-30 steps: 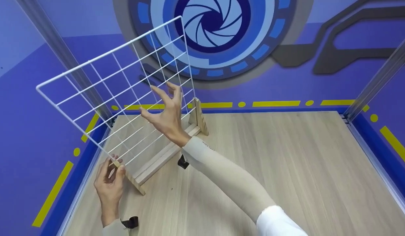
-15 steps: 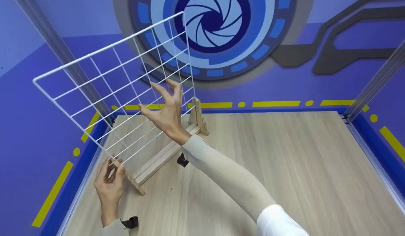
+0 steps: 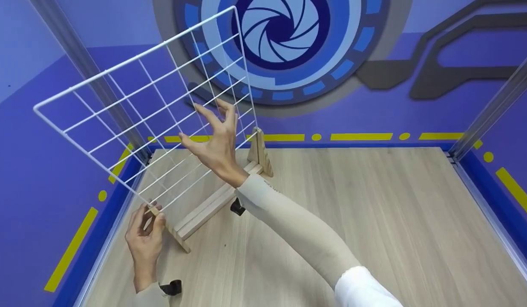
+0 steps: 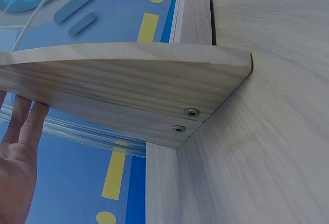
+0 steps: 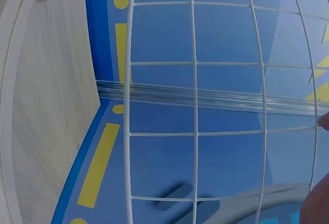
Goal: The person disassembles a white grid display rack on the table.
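Observation:
A white wire grid panel [image 3: 165, 105] leans above a wooden stand [image 3: 212, 207] made of two end pieces and a crossbar. My left hand [image 3: 145, 238] pinches the top of the stand's near end piece [image 4: 128, 77], right by the panel's lower corner; in the left wrist view its fingers lie against the wood. My right hand [image 3: 216, 145] holds the panel around its middle, thumb and fingers spread and bent at the wires. The right wrist view shows the panel's wires [image 5: 195, 62] close up, with that hand only partly visible at the right edge.
The stand rests on the left part of a wood-grain tabletop [image 3: 357, 221]. Blue printed walls [image 3: 340, 115] and metal corner posts [image 3: 489, 111] enclose the back and sides. Two screw heads [image 4: 191, 112] show on the end piece.
In the head view the panel's upper edge has shifted upward and slightly left. My right hand has risen a little with it. The left hand stays at the end piece.

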Demonstrator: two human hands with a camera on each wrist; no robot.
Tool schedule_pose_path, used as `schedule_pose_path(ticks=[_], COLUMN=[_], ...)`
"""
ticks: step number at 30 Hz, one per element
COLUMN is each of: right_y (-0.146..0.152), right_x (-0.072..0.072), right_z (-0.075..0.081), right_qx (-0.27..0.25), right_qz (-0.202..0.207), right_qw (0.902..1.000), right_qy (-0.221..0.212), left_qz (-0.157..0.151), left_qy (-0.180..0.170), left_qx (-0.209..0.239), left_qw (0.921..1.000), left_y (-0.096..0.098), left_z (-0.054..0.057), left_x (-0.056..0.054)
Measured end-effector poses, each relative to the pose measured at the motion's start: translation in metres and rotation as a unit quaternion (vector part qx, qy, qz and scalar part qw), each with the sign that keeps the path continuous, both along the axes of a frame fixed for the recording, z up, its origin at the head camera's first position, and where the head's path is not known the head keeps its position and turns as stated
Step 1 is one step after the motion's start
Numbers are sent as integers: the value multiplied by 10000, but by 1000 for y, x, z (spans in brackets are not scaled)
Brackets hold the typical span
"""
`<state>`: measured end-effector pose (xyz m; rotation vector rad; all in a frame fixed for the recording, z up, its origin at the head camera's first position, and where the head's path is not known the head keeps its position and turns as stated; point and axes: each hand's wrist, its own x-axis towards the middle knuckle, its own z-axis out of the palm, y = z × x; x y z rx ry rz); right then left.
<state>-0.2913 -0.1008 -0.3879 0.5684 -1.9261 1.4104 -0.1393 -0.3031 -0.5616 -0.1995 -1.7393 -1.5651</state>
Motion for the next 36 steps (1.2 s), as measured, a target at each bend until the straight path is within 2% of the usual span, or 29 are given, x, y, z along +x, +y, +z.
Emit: schedule_pose_path(ticks=[5, 14, 28, 36], right_y=[0, 3, 18, 28], right_x=[2, 4, 3, 2], right_z=[4, 8, 7, 4], right_qx=[18, -2, -36, -182], right_qz=[6, -79, -240, -298], right_qw=[9999, 9999, 9996, 9990], right_qy=[116, 152, 154, 261], left_qz=[38, 151, 429, 372], left_qy=[-226, -88, -461, -468], left_qx=[-14, 185, -34, -146], left_qw=[9997, 9997, 9980, 9981], left_y=[-1, 2, 2, 16], left_z=[1, -2, 1, 25], left_x=[1, -1, 3, 13])
